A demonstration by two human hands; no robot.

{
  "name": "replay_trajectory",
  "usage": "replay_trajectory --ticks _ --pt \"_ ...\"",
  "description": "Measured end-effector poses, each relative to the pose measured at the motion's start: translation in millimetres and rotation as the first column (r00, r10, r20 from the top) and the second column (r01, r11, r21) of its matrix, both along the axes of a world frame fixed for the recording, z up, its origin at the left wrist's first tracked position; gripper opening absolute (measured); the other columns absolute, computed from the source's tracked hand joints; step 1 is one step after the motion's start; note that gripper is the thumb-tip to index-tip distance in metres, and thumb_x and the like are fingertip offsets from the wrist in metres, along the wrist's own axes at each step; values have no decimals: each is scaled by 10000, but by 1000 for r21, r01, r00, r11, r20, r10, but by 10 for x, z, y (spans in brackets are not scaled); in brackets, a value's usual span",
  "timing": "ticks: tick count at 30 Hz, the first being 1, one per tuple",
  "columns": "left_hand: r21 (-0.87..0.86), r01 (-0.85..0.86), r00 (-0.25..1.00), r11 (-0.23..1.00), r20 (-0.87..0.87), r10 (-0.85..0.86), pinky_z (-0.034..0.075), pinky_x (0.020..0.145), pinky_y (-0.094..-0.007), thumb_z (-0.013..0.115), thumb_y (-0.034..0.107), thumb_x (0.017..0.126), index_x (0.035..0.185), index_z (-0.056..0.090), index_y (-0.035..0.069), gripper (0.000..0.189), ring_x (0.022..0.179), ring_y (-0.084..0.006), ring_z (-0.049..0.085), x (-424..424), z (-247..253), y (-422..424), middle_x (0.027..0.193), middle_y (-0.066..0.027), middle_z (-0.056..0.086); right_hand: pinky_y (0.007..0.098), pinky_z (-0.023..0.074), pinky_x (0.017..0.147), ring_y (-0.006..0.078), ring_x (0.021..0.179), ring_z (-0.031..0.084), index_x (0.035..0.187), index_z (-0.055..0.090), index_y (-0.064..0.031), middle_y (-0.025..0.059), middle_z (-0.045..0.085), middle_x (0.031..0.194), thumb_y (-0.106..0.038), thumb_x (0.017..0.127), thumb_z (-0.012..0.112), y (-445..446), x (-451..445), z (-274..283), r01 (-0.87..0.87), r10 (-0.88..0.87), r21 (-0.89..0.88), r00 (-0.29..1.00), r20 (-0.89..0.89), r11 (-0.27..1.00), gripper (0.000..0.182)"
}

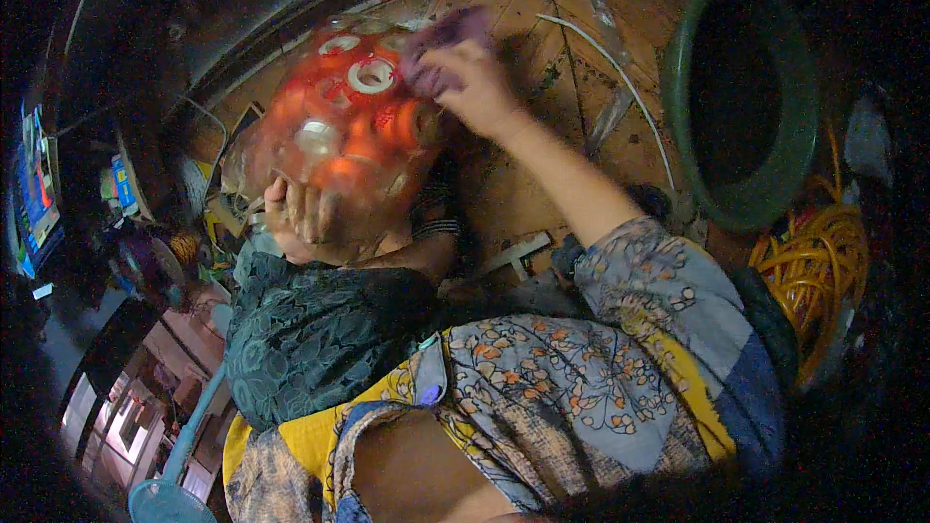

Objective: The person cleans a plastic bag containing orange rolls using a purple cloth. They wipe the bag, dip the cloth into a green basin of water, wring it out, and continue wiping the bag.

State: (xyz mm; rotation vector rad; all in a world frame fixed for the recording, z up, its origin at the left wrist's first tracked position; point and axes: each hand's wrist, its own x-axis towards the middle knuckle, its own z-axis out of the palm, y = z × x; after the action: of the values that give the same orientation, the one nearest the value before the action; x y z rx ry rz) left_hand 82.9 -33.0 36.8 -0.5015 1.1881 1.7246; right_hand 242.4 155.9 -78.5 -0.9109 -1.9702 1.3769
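Purple cloth (439,51), blurred, is bunched in my right hand (472,83) at the upper right side of a clear bag or container (251,152). Through its transparent wall show several orange-red spools (399,123) and white ring-shaped ends (372,75). A whitish round piece (317,136) lies among them. My left hand (301,214) has its fingers curled against the near lower edge of the container, which seems held there. Glare and blur hide whether the container is stiff or soft. Dark teal lace fabric (327,341) covers what lies just below my left hand.
A green round tub (683,109) stands at the right, above a coil of yellow hose (814,254). A thin white strip (625,73) curves across the littered wooden floor (501,181). At left are a lit screen (36,189) and a teal fan (171,497).
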Motion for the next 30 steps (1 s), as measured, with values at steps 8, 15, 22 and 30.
replay_trajectory --ticks 8,15,22,30 --pt "145 120 993 982 0 -122 309 299 -237 287 296 865 418 358 135 481 241 -142 325 64 116 105 324 -20 369 323 444 724 273 842 558 1007 560 -100 138 579 893 -41 585 614 152 -112 -231 250 -220 -278 966 133 928 429" --pt "-86 -79 997 993 -20 77 319 318 -252 283 298 869 445 370 137 461 259 -142 334 29 -33 162 342 -17 376 289 461 607 197 756 569 983 567 -41 90 595 884 58 585 559 565 146 -460 190 -181 -533 981 69 825 411" --pt "43 96 995 994 -1 -96 338 373 -259 301 305 864 514 394 128 403 321 -147 366 1 -7 22 406 -22 405 332 393 791 291 876 493 868 558 -83 109 510 889 34 557 497 -821 -106 709 -285 239 -199 945 -225 938 338" --pt "22 97 995 995 -17 -97 360 435 -268 322 314 859 594 421 117 345 393 -152 403 -18 45 57 480 -28 437 328 422 722 275 831 527 824 581 -98 102 538 788 54 600 500 -375 42 -6 3 -30 -129 978 -205 992 282"
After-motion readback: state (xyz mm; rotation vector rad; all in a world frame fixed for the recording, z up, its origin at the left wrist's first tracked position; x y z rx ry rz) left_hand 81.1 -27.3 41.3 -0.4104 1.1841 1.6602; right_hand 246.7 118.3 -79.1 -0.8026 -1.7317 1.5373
